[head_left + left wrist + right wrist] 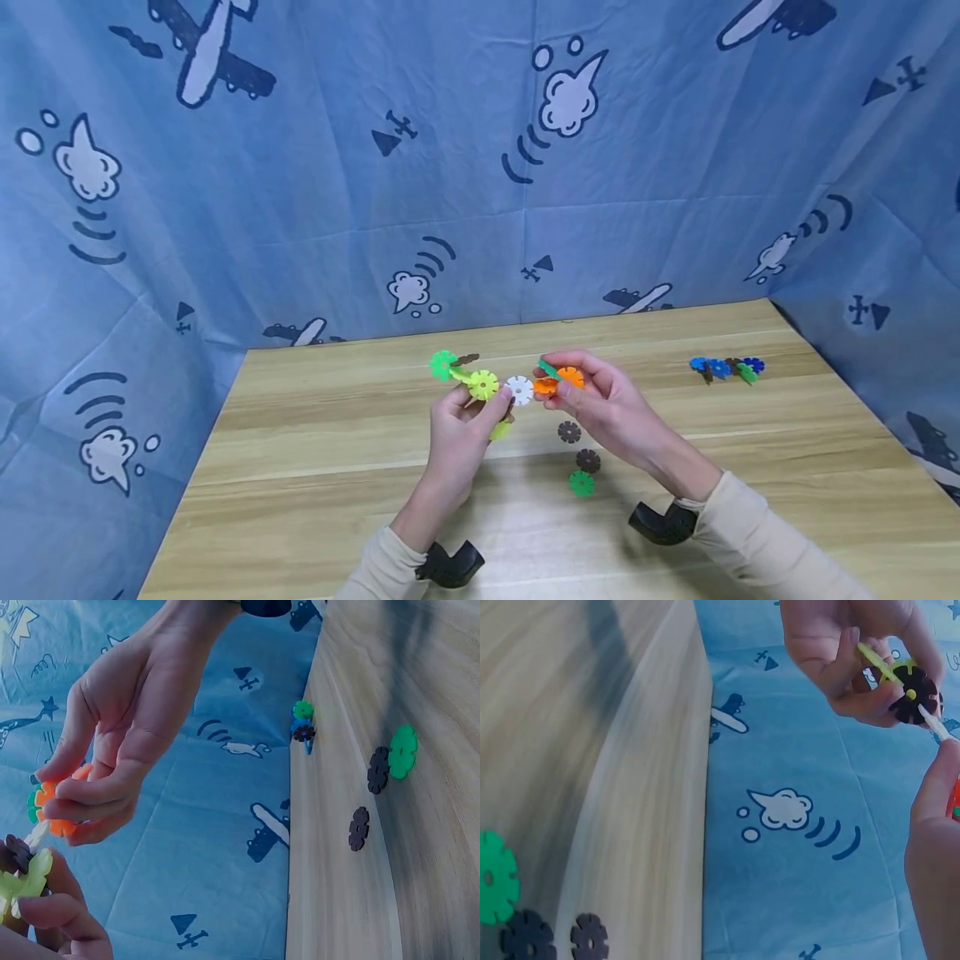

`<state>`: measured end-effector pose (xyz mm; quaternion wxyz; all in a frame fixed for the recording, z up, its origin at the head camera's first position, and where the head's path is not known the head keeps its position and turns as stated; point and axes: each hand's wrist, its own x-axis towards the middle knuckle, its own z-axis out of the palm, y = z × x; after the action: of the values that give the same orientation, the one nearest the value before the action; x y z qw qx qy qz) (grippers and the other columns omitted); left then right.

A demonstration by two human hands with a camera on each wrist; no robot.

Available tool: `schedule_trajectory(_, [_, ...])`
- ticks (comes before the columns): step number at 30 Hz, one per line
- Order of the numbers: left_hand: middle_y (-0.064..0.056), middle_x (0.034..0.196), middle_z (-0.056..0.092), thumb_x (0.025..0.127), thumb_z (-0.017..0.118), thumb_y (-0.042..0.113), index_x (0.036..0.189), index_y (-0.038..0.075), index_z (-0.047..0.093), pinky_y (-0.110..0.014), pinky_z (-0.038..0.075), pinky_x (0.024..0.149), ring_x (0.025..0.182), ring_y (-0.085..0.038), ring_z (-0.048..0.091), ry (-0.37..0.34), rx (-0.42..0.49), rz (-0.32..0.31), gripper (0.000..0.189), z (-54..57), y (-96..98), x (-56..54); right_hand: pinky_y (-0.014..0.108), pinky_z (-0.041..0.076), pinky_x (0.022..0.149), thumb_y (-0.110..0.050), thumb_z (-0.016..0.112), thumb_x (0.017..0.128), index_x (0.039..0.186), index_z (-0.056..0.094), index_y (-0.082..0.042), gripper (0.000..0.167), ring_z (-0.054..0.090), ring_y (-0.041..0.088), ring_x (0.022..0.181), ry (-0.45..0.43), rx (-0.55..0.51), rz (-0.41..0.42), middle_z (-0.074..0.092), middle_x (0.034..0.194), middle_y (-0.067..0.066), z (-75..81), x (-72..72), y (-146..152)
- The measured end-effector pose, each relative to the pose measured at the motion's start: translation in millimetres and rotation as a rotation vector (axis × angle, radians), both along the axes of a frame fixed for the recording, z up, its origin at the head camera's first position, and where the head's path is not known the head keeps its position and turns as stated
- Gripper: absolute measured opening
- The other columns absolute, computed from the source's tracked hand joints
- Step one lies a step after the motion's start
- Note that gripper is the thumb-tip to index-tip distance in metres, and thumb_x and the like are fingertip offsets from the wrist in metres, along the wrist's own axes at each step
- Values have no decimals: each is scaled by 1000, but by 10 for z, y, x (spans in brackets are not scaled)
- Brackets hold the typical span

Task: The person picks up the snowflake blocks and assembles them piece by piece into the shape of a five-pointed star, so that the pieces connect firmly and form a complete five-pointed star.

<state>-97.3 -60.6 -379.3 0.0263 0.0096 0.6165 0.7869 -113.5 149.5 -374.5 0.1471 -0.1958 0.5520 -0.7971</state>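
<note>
Above the table, my left hand (465,433) pinches a joined chain of notched plastic discs: green (443,365), yellow (483,384) and brown ones, ending in a white disc (519,390). In the right wrist view a brown disc (907,705) sits between that hand's fingers and the white disc. My right hand (611,408) grips orange discs (570,377) with a teal-green disc (550,369) at the top. The orange piece meets the white disc's right side; whether they are slotted together I cannot tell.
On the wooden table (315,475) below the hands lie two loose brown discs (569,432) and a green disc (581,483). A joined cluster of blue, brown and green discs (718,367) lies at the far right. Behind hangs a blue patterned curtain (450,183).
</note>
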Motion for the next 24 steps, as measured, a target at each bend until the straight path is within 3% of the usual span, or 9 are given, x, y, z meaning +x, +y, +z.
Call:
schedule_trajectory(9, [-5, 94, 70, 93, 72, 8, 108, -11, 66, -19, 59, 74, 74, -9, 65, 30, -21, 11, 25, -14, -14, -2, 27, 56, 100, -1, 53, 104, 134, 58, -10, 32, 66, 12, 111, -55, 1, -21, 58, 131, 6, -12, 22, -19])
schedule_trajectory(15, [-4, 93, 69, 93, 72, 7, 107, -10, 67, -19, 58, 73, 74, -9, 65, 15, -37, 8, 23, -18, -14, -9, 27, 56, 100, 0, 53, 103, 137, 54, -3, 34, 66, 13, 113, -32, 23, -34, 61, 130, 7, -26, 24, -24])
schedule_trajectory(24, [-4, 92, 68, 93, 72, 10, 107, -7, 68, -20, 59, 74, 77, -11, 64, -3, -59, -17, 22, -15, -24, -14, 28, 57, 98, 1, 57, 101, 136, 55, -6, 35, 65, 9, 114, 11, 100, -96, 57, 132, 4, -25, 54, -59])
